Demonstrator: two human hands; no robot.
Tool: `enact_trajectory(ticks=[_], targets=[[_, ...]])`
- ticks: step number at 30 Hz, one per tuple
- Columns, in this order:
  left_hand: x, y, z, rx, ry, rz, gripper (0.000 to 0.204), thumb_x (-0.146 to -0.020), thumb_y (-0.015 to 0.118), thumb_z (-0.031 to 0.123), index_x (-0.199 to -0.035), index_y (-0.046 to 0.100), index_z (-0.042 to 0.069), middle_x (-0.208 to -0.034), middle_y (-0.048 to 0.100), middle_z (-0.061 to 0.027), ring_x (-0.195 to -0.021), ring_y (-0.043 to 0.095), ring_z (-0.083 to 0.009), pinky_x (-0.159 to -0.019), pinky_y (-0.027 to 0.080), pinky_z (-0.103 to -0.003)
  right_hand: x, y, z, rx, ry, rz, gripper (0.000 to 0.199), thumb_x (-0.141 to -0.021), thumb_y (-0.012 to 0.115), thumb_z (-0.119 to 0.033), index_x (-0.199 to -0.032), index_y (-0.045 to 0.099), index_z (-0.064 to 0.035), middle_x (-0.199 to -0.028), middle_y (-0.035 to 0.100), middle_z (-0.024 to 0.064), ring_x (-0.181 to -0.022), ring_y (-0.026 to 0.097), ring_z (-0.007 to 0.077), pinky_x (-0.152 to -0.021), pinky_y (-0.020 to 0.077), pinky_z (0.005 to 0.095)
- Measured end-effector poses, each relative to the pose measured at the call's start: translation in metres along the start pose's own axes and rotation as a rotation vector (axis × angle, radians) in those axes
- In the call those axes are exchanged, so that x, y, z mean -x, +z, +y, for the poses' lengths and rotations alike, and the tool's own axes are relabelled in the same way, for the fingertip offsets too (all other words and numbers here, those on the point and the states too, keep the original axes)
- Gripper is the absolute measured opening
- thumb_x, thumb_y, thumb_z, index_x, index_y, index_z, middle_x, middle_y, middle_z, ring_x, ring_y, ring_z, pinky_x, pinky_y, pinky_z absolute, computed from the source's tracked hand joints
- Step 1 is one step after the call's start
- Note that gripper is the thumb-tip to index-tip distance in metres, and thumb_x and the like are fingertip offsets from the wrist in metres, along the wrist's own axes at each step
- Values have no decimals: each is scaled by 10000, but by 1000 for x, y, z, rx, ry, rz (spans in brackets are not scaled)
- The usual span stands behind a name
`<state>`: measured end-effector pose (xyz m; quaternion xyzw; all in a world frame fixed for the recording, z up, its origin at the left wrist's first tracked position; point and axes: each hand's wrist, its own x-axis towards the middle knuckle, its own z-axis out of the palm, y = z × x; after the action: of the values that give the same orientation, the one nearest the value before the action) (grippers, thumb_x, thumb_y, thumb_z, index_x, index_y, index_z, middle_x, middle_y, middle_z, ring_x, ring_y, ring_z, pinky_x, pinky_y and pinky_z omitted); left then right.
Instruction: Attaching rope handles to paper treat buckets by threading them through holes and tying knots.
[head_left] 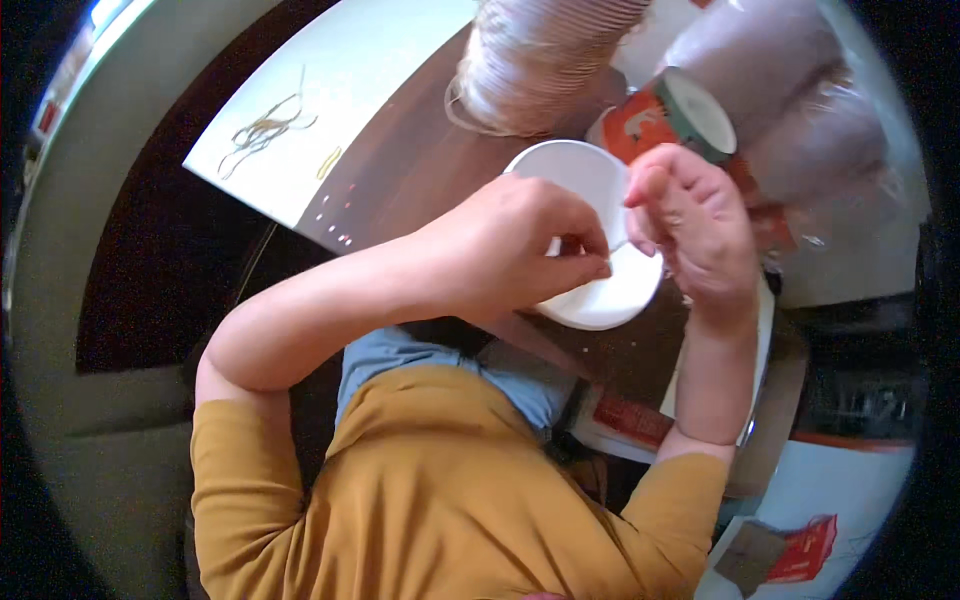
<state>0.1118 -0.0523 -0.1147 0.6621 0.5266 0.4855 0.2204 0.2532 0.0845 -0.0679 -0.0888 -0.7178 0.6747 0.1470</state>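
Observation:
Over a white bowl (600,305), my left hand (510,235) holds its thumb and forefinger in a pinch, fingertips close above the bowl's inside. What they pinch is too small to make out; a faint thin line shows between the two hands. Just to the right, my right hand (705,225) is raised at the bowl's right edge, its palm turned up and the fingers curled in toward the thumb. Tiny pale bits lie on its palm and fingers. Whether the right fingertips grip anything is hidden.
Beyond the bowl stands a large spool of pale cord (550,70), beside an orange and green canister (700,115). Plastic-wrapped bundles (800,100) fill the far right. Loose strands (270,130) lie on a white sheet (370,60) at left. Small white bits (335,228) dot the brown table (410,165).

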Motion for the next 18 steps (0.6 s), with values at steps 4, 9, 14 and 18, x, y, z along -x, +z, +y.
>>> enact_trajectory(ticks=[4,9,14,18], targets=[[4,-13,3,-12,-125,-42,131,-815,675,131,-835,664,2,-711,621,-117,-601,575,-178,-555,453,-317,0,1,4,91,-13,116,278,-943,579,-309,-873,615,-42,-676,544,-28,-537,430,26,-506,341,163],[11,-26,3,-77,-39,16,141,-782,670,125,-786,618,-6,-665,564,-125,-595,567,-231,-552,446,-352,-2,14,14,259,-56,190,425,-900,637,-328,-1158,564,2,-985,597,56,-866,561,98,-820,426,212],[10,-32,12,-356,132,123,181,-758,593,142,-673,596,-18,-663,606,-191,-670,618,-373,-621,503,-435,1,36,1,-84,218,-89,572,-865,685,-283,-1301,459,11,-1085,577,58,-864,580,125,-790,462,246],[29,-41,24,-442,62,78,118,-790,587,109,-779,615,-5,-702,605,-181,-691,604,-374,-635,497,-436,13,41,-5,255,259,-27,217,-902,634,-135,-1051,616,21,-839,622,-11,-697,550,66,-625,433,199]])
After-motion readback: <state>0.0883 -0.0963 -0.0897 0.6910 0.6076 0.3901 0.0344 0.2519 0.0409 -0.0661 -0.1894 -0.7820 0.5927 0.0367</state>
